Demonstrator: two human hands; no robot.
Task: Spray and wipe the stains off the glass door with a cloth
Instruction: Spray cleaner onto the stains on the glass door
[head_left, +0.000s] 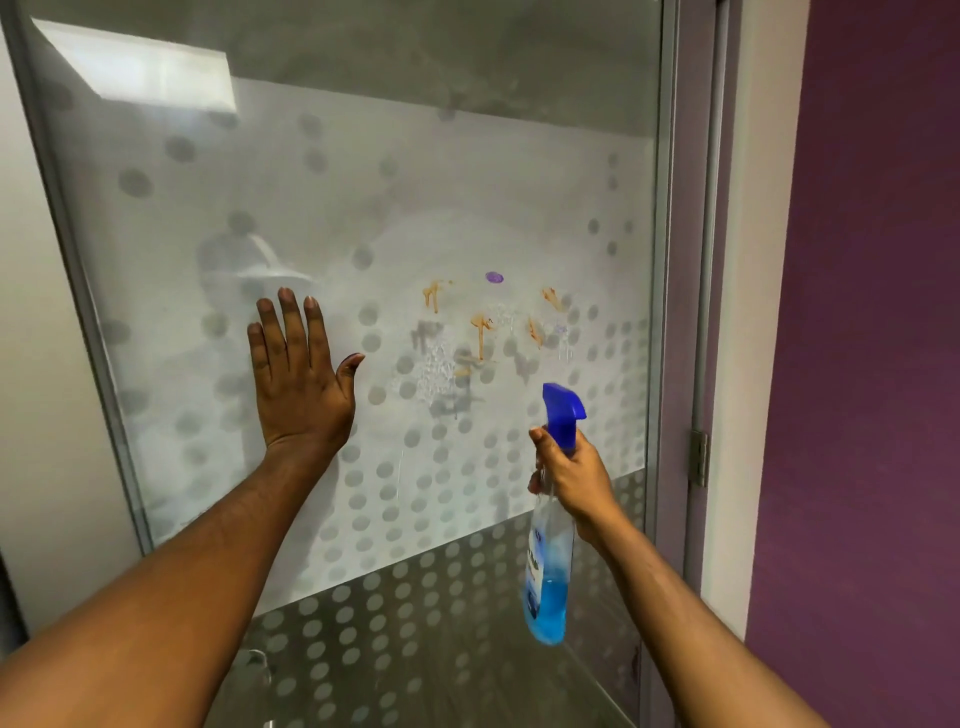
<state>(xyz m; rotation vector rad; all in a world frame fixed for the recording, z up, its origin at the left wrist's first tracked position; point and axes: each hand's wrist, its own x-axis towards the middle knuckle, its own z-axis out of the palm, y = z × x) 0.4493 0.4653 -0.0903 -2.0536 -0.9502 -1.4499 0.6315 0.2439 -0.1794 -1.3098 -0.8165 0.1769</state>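
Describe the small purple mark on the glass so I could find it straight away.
On the frosted, dot-patterned glass door, look above the blue spray bottle, where orange-brown drip stains cluster. The small purple oval blot tops them, the only solid purple mark.

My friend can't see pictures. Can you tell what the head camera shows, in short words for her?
A right hand holds a blue spray bottle up to a frosted, dotted glass door marked with orange-brown stains and a purple spot. The left hand presses flat on the glass.
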